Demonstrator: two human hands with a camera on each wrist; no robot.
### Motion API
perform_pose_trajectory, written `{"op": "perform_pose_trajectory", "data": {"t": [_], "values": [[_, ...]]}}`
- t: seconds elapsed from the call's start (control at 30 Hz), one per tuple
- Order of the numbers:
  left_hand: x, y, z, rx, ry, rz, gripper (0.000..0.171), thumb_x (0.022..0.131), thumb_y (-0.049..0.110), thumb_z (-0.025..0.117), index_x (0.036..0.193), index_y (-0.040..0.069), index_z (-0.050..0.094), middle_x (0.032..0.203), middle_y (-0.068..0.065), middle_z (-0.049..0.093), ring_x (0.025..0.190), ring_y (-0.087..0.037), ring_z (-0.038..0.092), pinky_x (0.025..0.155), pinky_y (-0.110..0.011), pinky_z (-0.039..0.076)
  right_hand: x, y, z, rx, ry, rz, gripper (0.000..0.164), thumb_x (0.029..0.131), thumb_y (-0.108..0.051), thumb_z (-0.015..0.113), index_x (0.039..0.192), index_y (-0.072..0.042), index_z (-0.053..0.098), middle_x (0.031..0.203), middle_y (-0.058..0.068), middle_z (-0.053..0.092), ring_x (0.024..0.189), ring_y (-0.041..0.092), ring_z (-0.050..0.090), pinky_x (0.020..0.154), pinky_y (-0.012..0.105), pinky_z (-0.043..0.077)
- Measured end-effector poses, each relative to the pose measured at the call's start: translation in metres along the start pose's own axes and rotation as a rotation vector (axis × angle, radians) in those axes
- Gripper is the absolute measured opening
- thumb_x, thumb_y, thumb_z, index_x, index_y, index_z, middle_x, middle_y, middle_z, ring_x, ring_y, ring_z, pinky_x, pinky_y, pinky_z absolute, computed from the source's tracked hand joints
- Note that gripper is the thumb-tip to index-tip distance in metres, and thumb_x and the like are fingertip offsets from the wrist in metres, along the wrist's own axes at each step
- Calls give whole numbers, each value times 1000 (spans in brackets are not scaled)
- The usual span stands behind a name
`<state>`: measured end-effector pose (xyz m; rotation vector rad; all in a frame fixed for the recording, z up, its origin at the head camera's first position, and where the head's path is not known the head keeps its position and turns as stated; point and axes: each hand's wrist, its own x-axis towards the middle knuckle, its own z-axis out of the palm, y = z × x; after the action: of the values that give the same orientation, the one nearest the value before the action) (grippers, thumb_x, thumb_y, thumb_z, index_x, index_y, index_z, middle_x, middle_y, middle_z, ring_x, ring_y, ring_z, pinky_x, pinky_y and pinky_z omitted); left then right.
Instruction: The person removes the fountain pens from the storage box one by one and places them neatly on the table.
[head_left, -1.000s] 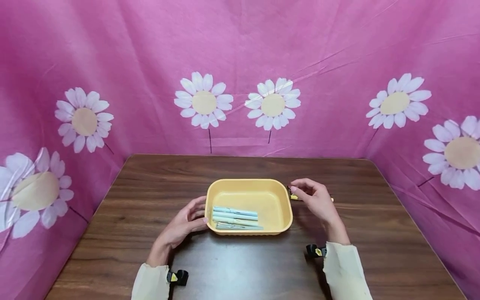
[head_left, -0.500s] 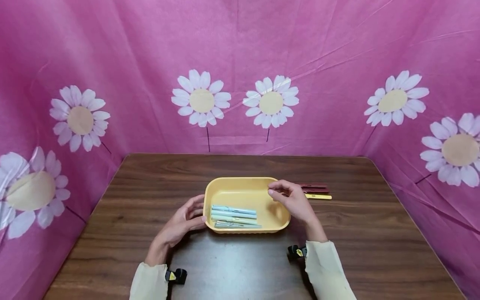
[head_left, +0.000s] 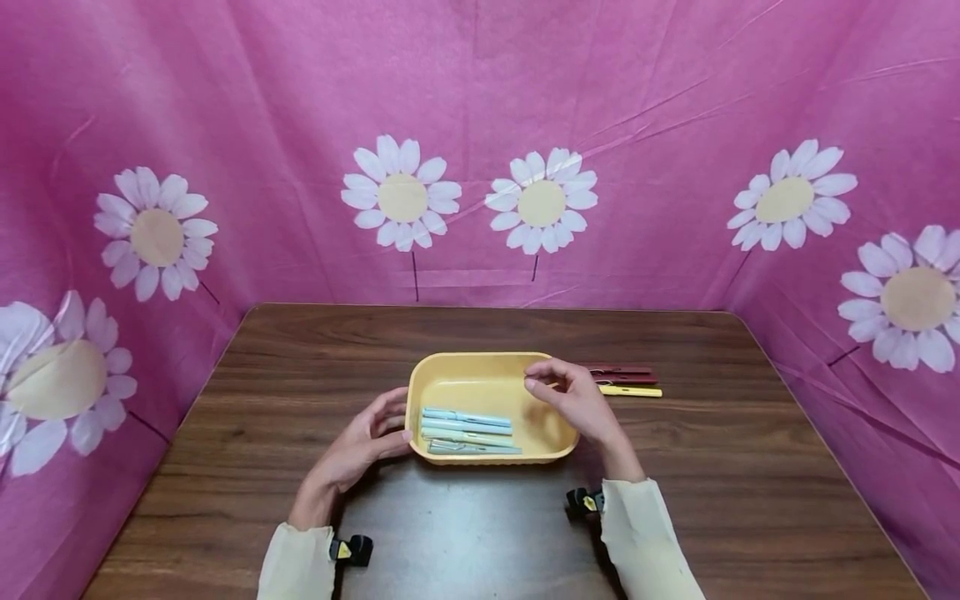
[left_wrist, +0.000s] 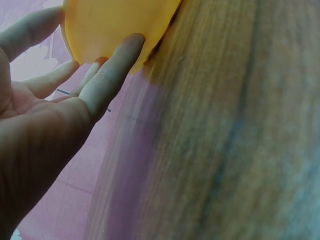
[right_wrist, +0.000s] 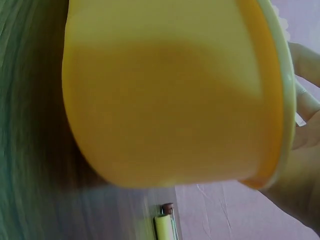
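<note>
A yellow bin point(head_left: 468, 382) sits on the table, with several pale blue and green pens point(head_left: 467, 428) lying in its front left part. At the bin's left end my left hand point(head_left: 358, 440) rests its outstretched thumb and fingertips against the outside. The left wrist view shows the thumb point(left_wrist: 112, 75) on the yellow wall. Over the bin's right end hovers my right hand point(head_left: 577, 406), thumb and forefinger tips close together; I cannot tell whether something is between them. Right of the bin lie dark red pens point(head_left: 628, 375) and a yellow pen point(head_left: 636, 391), their left ends behind the hand.
The brown wood-grain table point(head_left: 315, 350) meets a pink curtain point(head_left: 637, 75) with white daisies at its back and sides. A black camera point(head_left: 352, 551) sits at the left wrist, another camera point(head_left: 583, 503) at the right wrist.
My right hand has moved left from beside the pens to over the bin's right end, uncovering the dark red pens. The left hand stays on the bin's left end.
</note>
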<state>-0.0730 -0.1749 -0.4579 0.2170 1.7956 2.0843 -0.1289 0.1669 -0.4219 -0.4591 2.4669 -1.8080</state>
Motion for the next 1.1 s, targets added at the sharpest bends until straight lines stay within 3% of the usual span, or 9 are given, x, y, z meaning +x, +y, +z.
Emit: {"op": "perform_pose_trajectory", "data": {"t": [0.43, 0.8, 1.1], "values": [[0, -1, 1, 12, 4, 1, 71, 95, -6, 63, 155, -1, 27, 145, -35, 37, 130, -44, 46, 93, -40, 57, 9, 11, 24, 6, -92, -26, 23, 91, -5, 74, 109, 8, 69, 100, 14, 70, 87, 18, 62, 72, 27, 53], [-1, -3, 3, 17, 8, -4, 70, 95, -7, 63, 155, -1, 27, 145, -34, 37, 131, -43, 46, 93, -39, 57, 13, 13, 31, -175, -290, 37, 27, 91, -13, 76, 111, 3, 69, 106, 13, 70, 91, 22, 65, 82, 36, 55], [0, -1, 2, 22, 16, -14, 70, 96, -7, 62, 155, -1, 27, 145, -34, 37, 131, -43, 46, 93, -40, 57, 17, 17, 36, -349, -411, 65, 26, 90, -15, 78, 112, -4, 69, 97, 2, 66, 90, 16, 57, 84, 34, 52]]}}
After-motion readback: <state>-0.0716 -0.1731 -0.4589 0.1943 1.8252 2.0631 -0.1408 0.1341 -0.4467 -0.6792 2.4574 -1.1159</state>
